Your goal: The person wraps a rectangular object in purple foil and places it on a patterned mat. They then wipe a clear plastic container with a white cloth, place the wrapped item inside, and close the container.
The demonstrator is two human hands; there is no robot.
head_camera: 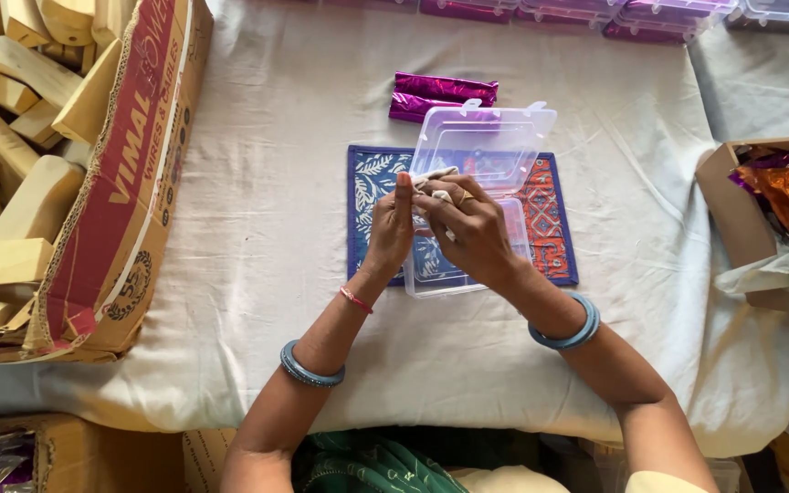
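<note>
Pinching a small pale cloth [437, 183] with both your left hand [393, 224] and right hand [468, 228], you look midway through tucking it into the one open clear plastic box [477, 196] on the patterned mat [554, 219]. Next, I judge, press it flat inside; two magenta foil packets [440, 96] wait beyond.

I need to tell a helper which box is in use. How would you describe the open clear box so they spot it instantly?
On the white cloth-covered table, find the blue-and-orange patterned mat. The clear plastic box sits on it, lid raised, under both hands; the boxes along the far edge are shut.
</note>
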